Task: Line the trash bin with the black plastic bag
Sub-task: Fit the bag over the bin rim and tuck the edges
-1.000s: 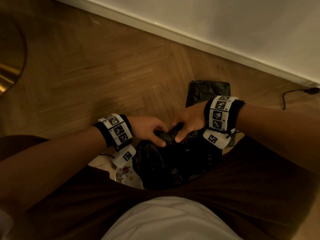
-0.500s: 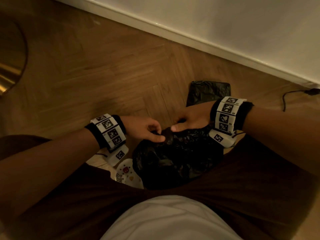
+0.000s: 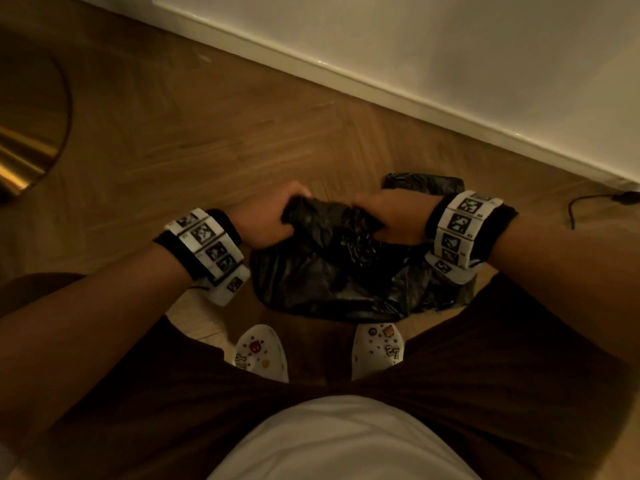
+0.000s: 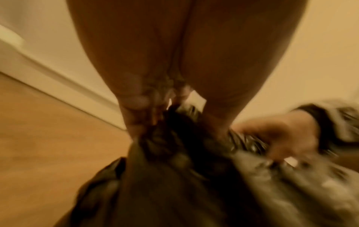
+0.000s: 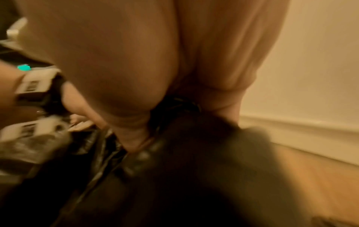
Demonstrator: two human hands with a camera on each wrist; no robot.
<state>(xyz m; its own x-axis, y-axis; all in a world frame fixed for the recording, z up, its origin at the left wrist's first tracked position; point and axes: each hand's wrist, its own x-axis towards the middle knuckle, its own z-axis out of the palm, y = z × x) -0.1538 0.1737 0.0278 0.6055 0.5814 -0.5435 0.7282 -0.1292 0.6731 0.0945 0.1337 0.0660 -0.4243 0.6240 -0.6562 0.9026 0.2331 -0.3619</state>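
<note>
- Head view: the left hand (image 3: 266,220) and the right hand (image 3: 388,216) each grip a bunch of the black plastic bag (image 3: 332,271), fingers curled tight round its top edge. The bag hangs between the hands, above the wooden floor (image 3: 207,140) and in front of the white shoes (image 3: 263,351). No trash bin can be seen. Another dark folded bag (image 3: 422,183) lies on the floor near the wall's baseboard (image 3: 346,88).
- Left wrist view: blurry. The left hand's fingers (image 4: 136,107) pinch the bag (image 4: 194,184); the right hand (image 4: 281,135) holds it too.
- Right wrist view: blurry. The right hand's fingers (image 5: 132,130) squeeze the bag (image 5: 174,176).
- It looks like the step is opening the bag's mouth. Next, I think the hands need to pull the two sides apart, then find the bin.
</note>
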